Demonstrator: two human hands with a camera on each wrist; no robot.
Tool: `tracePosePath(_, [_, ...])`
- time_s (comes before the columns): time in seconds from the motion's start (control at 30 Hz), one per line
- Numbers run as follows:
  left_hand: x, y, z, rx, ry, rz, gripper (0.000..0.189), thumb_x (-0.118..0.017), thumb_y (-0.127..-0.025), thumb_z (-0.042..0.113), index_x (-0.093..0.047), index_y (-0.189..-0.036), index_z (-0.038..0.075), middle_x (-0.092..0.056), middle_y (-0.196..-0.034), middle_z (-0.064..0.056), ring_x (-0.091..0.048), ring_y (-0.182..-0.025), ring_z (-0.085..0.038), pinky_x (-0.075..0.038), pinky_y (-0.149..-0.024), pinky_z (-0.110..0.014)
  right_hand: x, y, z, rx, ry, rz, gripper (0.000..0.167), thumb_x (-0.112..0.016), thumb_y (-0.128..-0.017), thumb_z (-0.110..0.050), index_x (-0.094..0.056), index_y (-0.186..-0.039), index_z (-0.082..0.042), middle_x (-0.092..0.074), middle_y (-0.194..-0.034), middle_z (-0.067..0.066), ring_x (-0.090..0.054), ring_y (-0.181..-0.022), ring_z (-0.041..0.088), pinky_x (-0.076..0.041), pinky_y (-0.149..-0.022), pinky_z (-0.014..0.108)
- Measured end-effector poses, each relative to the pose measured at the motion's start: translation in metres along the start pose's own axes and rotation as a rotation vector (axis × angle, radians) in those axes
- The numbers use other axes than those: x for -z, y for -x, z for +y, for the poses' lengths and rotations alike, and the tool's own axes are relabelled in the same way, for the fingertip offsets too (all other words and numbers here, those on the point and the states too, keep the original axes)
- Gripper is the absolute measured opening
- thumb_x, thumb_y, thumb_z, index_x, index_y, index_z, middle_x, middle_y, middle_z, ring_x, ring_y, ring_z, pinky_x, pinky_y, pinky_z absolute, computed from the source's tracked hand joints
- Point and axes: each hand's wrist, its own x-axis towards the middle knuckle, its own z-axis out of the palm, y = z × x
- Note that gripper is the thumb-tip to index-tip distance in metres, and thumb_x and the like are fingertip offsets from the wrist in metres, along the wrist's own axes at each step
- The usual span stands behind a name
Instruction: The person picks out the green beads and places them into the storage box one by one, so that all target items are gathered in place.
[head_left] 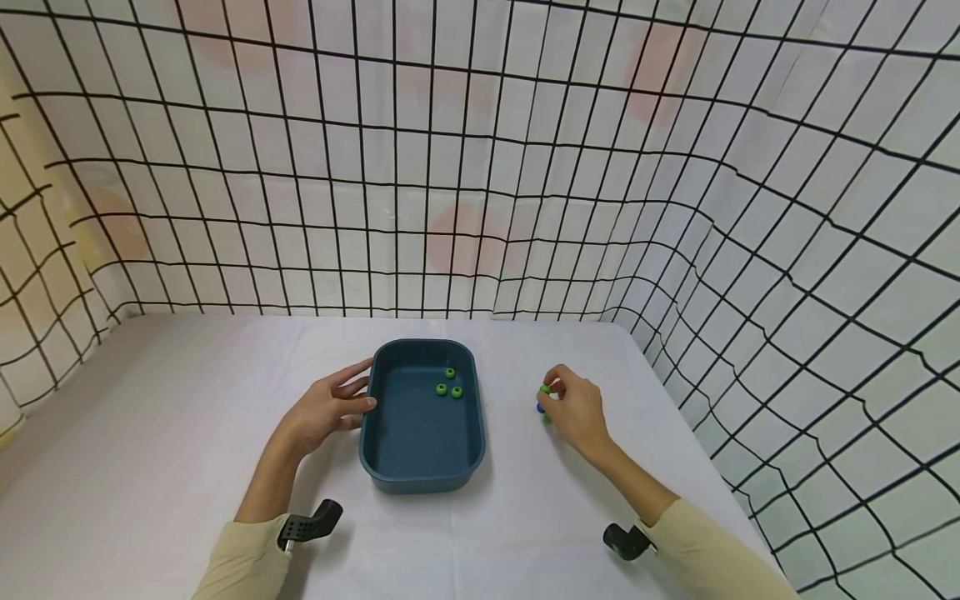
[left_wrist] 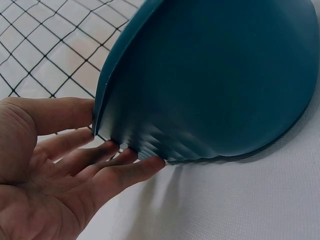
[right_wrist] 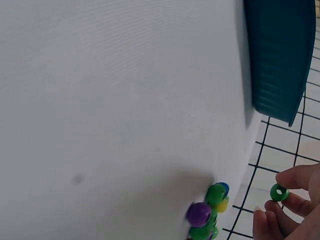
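Observation:
My right hand [head_left: 579, 410] pinches a green bead [right_wrist: 279, 192] between thumb and fingertip; the bead's hole shows in the right wrist view. Just under that hand is a small cluster of beads, with a purple bead [right_wrist: 198, 214], a yellow bead [right_wrist: 222, 205], a blue bead [right_wrist: 224, 188] and several green ones. A dark teal rectangular bin [head_left: 422, 450] stands left of them, with three green beads [head_left: 441, 389] inside toward its far end. My left hand [head_left: 324, 410] touches the bin's left side, its fingers spread and mostly straight along the outer wall, thumb at the rim.
White cloth covers the table [head_left: 142, 442]. Black wire grid [head_left: 457, 171] rises along the back and both sides, with white sheeting behind it. A black wrist-worn device [head_left: 311, 523] sits at each sleeve cuff.

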Motion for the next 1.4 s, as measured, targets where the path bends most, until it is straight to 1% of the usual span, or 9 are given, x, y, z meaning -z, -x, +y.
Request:
tracePosePath(0.2, [0.0, -0.001, 0.0, -0.001, -0.006, 0.0, 0.074, -0.063, -0.098, 0.004, -0.027, -0.162, 0.014, -0.029, -0.163, -0.023, -0.043, -0.143, -0.043, -0.051, -0.102, -0.053, -0.006, -0.007, -0.014, 0.028, -0.047, 0.019, 0.012, -0.071, -0.082, -0.005, -0.066, -0.093, -0.007, -0.076, -0.082, 0.011, -0.066, -0.075, 0.024, -0.049, -0.065, 0.033])
tracePosePath(0.3, [0.0, -0.001, 0.0, 0.002, -0.012, 0.002, 0.073, -0.062, -0.098, 0.004, -0.027, -0.162, 0.014, -0.029, -0.163, -0.024, -0.043, -0.143, -0.043, -0.052, -0.102, -0.053, -0.01, -0.011, -0.023, 0.032, -0.061, 0.02, 0.012, -0.071, -0.082, -0.005, -0.067, -0.093, -0.007, -0.076, -0.082, 0.011, -0.066, -0.075, 0.023, -0.049, -0.065, 0.034])
tracePosePath(0.5, [-0.001, 0.0, 0.0, 0.009, -0.011, 0.009, 0.072, -0.061, -0.098, 0.003, -0.028, -0.162, 0.015, -0.028, -0.163, -0.024, -0.042, -0.144, -0.042, -0.051, -0.102, -0.053, -0.02, -0.016, -0.039, 0.022, -0.089, 0.008, 0.011, -0.071, -0.085, -0.008, -0.068, -0.096, -0.009, -0.077, -0.086, 0.01, -0.067, -0.081, 0.026, -0.052, -0.071, 0.038])
tracePosePath(0.7, [-0.001, -0.001, 0.0, 0.005, -0.012, 0.012, 0.072, -0.061, -0.098, 0.003, -0.028, -0.162, 0.014, -0.029, -0.163, -0.024, -0.042, -0.144, -0.043, -0.051, -0.102, -0.054, -0.027, -0.02, -0.055, 0.079, -0.122, 0.024, 0.012, -0.073, -0.084, -0.007, -0.071, -0.096, -0.006, -0.076, -0.087, 0.012, -0.068, -0.083, 0.03, -0.054, -0.074, 0.044])
tracePosePath(0.97, [0.0, -0.001, -0.002, 0.006, -0.012, 0.011, 0.073, -0.063, -0.098, 0.005, -0.029, -0.161, 0.015, -0.028, -0.163, -0.024, -0.041, -0.144, -0.043, -0.051, -0.102, -0.054, -0.038, -0.026, -0.071, 0.138, -0.159, 0.021, 0.014, -0.07, -0.085, -0.006, -0.075, -0.098, -0.004, -0.075, -0.089, 0.013, -0.067, -0.082, 0.032, -0.054, -0.075, 0.044])
tracePosePath(1.13, [0.001, -0.001, -0.002, 0.001, -0.014, 0.012, 0.074, -0.064, -0.097, 0.006, -0.029, -0.161, 0.015, -0.029, -0.163, -0.024, -0.042, -0.144, -0.043, -0.051, -0.102, -0.054, -0.046, -0.029, -0.077, 0.16, -0.172, -0.011, 0.017, -0.069, -0.089, -0.008, -0.077, -0.103, -0.002, -0.075, -0.093, 0.013, -0.066, -0.085, 0.031, -0.053, -0.076, 0.043])
tracePosePath(1.27, [0.002, -0.001, -0.002, -0.003, -0.006, 0.009, 0.074, -0.064, -0.097, 0.005, -0.029, -0.161, 0.014, -0.03, -0.163, -0.024, -0.044, -0.142, -0.043, -0.052, -0.101, -0.053, -0.053, -0.03, -0.081, 0.171, -0.177, -0.022, 0.018, -0.069, -0.09, -0.008, -0.077, -0.105, -0.003, -0.075, -0.095, 0.013, -0.067, -0.087, 0.033, -0.053, -0.078, 0.043])
tracePosePath(1.4, [0.002, -0.001, -0.003, -0.005, -0.002, 0.004, 0.073, -0.063, -0.097, 0.004, -0.029, -0.161, 0.014, -0.03, -0.163, -0.023, -0.045, -0.142, -0.042, -0.052, -0.101, -0.052, -0.061, -0.029, -0.084, 0.193, -0.18, -0.026, 0.019, -0.069, -0.089, -0.007, -0.078, -0.105, -0.005, -0.075, -0.095, 0.013, -0.067, -0.086, 0.033, -0.051, -0.079, 0.042])
